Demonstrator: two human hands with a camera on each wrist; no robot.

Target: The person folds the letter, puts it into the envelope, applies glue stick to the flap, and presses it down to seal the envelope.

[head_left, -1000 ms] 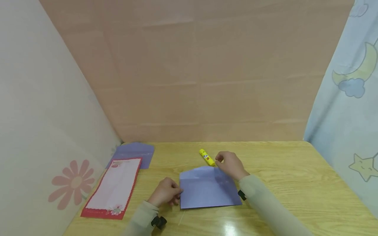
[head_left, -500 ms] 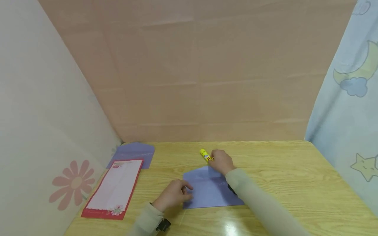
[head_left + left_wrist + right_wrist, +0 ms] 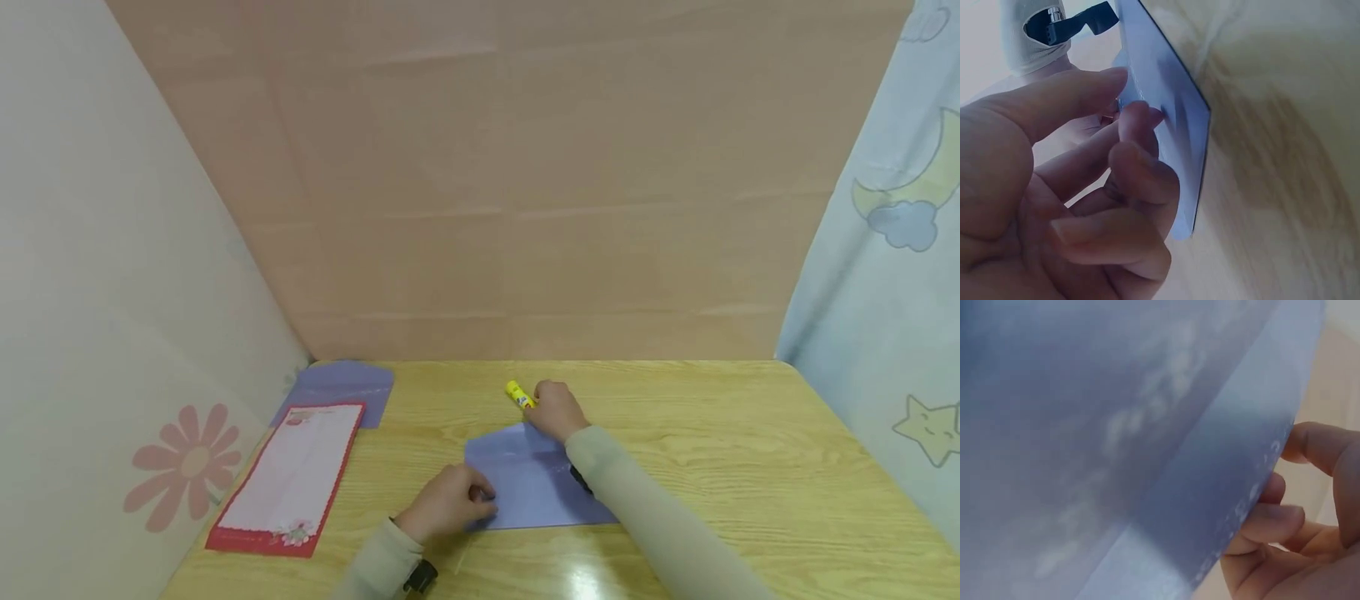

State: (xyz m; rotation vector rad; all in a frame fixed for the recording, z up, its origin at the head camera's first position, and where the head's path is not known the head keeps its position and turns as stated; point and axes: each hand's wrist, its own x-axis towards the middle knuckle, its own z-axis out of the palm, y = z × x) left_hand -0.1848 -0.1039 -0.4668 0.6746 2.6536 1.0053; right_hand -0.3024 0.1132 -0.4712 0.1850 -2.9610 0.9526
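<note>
A purple envelope lies with its pointed flap opened away from me. My left hand rests at its lower left side, fingers loosely bent, thumb and index finger apart. In the left wrist view those fingertips are beside or against the envelope's edge. My right hand is at the flap's outer edge with bent fingers; white smears run along that edge in the right wrist view. Whether it pinches the flap is unclear. Just beyond is a yellow glue stick, its near end hidden by this hand.
A red-bordered letter sheet lies at the left, overlapping a second purple envelope behind it. The wooden table meets a tan backdrop at the back and printed curtains at both sides.
My right hand has moved left along the flap and now covers the glue stick's near end. My left hand has slid right, from the envelope's left edge to over its lower left corner.
</note>
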